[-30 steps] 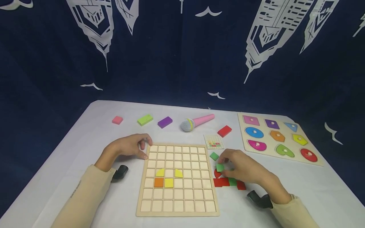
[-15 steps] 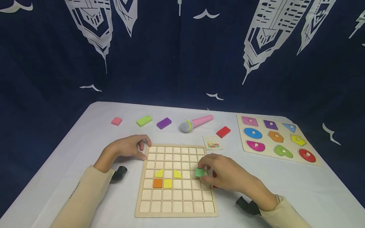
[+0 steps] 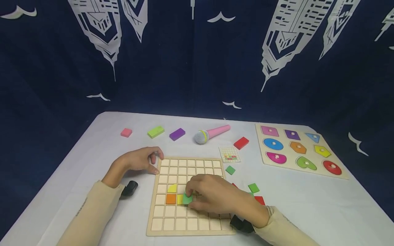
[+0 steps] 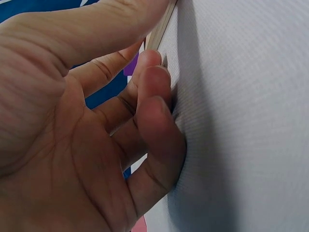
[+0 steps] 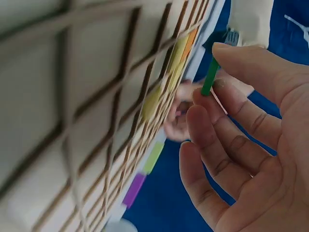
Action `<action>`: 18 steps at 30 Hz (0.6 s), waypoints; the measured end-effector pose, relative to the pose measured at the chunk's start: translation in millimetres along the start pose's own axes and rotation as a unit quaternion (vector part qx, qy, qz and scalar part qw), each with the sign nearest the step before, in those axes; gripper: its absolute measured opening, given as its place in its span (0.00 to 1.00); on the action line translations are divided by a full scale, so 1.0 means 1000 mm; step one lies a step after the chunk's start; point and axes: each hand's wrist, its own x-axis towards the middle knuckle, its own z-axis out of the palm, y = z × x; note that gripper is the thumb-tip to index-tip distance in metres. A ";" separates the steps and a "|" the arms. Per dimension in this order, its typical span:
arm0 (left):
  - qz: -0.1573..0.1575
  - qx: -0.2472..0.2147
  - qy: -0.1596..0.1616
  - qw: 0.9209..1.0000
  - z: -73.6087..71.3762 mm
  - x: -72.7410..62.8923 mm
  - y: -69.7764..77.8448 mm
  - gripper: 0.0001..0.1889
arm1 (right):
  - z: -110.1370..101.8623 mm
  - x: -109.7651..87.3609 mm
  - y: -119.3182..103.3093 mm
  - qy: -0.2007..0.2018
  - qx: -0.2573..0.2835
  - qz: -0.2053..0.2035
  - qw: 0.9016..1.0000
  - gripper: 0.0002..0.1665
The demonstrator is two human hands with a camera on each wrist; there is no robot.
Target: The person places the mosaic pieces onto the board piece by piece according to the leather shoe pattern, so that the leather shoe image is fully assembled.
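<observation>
My right hand [image 3: 215, 194] pinches a thin square green tile [image 3: 187, 199] between thumb and fingertips over the middle of the wooden grid board [image 3: 150, 218]. In the right wrist view the same green tile [image 5: 211, 77] appears edge-on, apart from the board's surface. Below the held tile is a partly covered yellow square tile [image 3: 180, 200], with an orange square tile [image 3: 170, 199] to its left. A yellow quarter-round tile [image 3: 172, 188] lies one row farther up; another is hidden behind my right hand. My left hand [image 3: 140, 159] holds the board's upper left corner with thumb and index finger.
Green tiles [image 3: 253, 188] and red tiles [image 3: 259, 200] lie right of the board, partly behind my right forearm. A small pattern card [image 3: 230, 155], a red block [image 3: 241, 143], a pink toy microphone [image 3: 212, 133] and a purple block [image 3: 177, 134] lie beyond. A shape puzzle [image 3: 300, 150] lies at right.
My right hand has carried the green tile leftward from the pile beside the board to the board's middle. The left hand stays at the corner.
</observation>
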 end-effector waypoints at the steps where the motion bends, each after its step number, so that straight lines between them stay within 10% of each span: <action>1: 0.001 0.000 -0.001 1.000 0.000 0.000 0.000 0.26 | 0.002 0.003 -0.003 -0.005 -0.003 -0.006 1.000 0.08; 18: 0.009 -0.002 -0.007 1.000 -0.001 0.000 0.000 0.25 | 0.021 0.028 -0.026 -0.037 -0.050 -0.082 0.995 0.08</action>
